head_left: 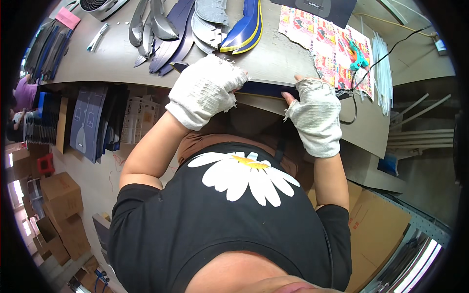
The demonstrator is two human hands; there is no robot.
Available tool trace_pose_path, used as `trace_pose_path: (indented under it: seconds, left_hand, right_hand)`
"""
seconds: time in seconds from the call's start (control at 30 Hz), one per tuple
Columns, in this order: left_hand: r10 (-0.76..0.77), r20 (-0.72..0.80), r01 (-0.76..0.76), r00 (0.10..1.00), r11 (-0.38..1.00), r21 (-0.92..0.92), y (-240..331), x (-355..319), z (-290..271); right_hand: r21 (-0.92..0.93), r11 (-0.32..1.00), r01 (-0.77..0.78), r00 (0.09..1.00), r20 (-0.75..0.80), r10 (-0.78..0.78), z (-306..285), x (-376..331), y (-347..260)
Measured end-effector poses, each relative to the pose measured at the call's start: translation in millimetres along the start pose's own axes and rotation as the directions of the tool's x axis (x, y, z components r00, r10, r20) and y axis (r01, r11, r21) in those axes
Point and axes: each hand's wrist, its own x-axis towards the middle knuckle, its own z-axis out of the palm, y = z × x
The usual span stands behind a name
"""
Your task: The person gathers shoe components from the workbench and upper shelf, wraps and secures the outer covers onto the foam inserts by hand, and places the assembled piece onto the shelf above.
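Note:
Both my hands wear white knitted gloves with the fingertips cut off and frayed. Between them, at the table's front edge, runs a long dark blue strip with a yellow edge (266, 90). My left hand (207, 92) is closed over its left end, the fingers curled under and mostly hidden. My right hand (315, 115) grips the right end, thumb along the near side. A dark pointed tip (179, 66) sticks out beyond my left hand; whether it belongs to the strip I cannot tell. Ahead lie glossy blue curved pieces with yellow edges (246, 31).
Grey (163, 24), navy (178, 44) and silver curved pieces (207, 29) lie across the grey table (112, 58). At right are a teal glue gun (359, 57) with a black cord, printed paper (317, 39) and white sticks (382, 73). Cardboard boxes (61, 195) stand left.

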Motion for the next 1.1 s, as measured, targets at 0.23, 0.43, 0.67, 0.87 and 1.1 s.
trace_pose_path:
  seconds: [0.23,0.43,0.67,0.87,1.1]
  left_hand:
    - [-0.021,0.063,0.028,0.998,0.993,-0.113,-2,9,-1]
    - [-0.021,0.123,0.047,0.992,0.976,-0.211,-4,22,2]
    - [0.018,0.132,-0.002,0.991,0.993,-0.114,-3,26,6]
    - [0.134,0.076,-0.128,0.988,0.988,-0.085,-15,23,14]
    - [0.15,0.047,-0.144,0.988,0.983,-0.115,-31,34,29]
  right_hand:
    - [0.059,0.996,0.069,0.982,0.172,-0.078,-8,13,-2]
    - [0.13,0.984,0.121,0.971,0.191,-0.144,-7,26,2]
    - [0.243,0.962,0.122,0.97,0.179,-0.168,2,31,-1]
    - [0.152,0.955,0.254,0.952,0.137,-0.275,7,32,1]
    - [0.139,0.963,0.232,0.965,0.095,-0.246,42,30,16]
